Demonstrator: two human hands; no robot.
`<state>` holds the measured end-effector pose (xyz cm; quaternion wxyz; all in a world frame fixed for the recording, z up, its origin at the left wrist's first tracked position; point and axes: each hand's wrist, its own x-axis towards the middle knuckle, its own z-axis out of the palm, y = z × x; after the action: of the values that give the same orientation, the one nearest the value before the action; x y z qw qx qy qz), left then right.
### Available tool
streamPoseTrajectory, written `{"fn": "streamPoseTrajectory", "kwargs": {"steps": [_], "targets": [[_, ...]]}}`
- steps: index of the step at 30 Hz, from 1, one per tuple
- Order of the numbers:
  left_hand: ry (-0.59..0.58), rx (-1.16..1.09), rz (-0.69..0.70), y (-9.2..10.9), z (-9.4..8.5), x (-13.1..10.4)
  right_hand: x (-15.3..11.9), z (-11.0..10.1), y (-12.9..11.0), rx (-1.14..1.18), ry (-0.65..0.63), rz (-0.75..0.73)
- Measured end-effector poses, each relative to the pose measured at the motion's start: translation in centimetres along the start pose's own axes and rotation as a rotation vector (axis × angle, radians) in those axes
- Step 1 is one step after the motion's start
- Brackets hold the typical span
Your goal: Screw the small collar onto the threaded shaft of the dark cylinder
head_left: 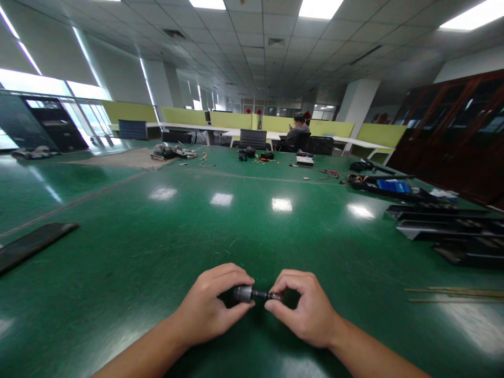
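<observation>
Between my two hands, just above or on the green table, is a small metal part: a grey cylinder with a thin dark shaft coming out of its right side. My left hand grips the cylinder between thumb and fingers. The thumb and forefinger of my right hand pinch the ridged right end of the shaft. The part lies roughly level. Whether the shaft is a separate piece from the cylinder I cannot tell.
Thin brass-coloured rods lie at the right, below dark metal channels. A dark flat bar rests at the left edge. Tools, cables and a white box line the far side. A seated person is beyond the table.
</observation>
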<state>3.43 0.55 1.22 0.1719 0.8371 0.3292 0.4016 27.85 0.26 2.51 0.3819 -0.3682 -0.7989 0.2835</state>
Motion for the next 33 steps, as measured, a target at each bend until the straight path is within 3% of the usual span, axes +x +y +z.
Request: {"fn": "streamPoseTrajectory", "kwargs": {"steps": [33], "targets": [[0.045, 0.048, 0.032, -0.12, -0.7, 0.09, -0.17, -0.06, 0.34, 0.007, 0.035, 0.002]]}}
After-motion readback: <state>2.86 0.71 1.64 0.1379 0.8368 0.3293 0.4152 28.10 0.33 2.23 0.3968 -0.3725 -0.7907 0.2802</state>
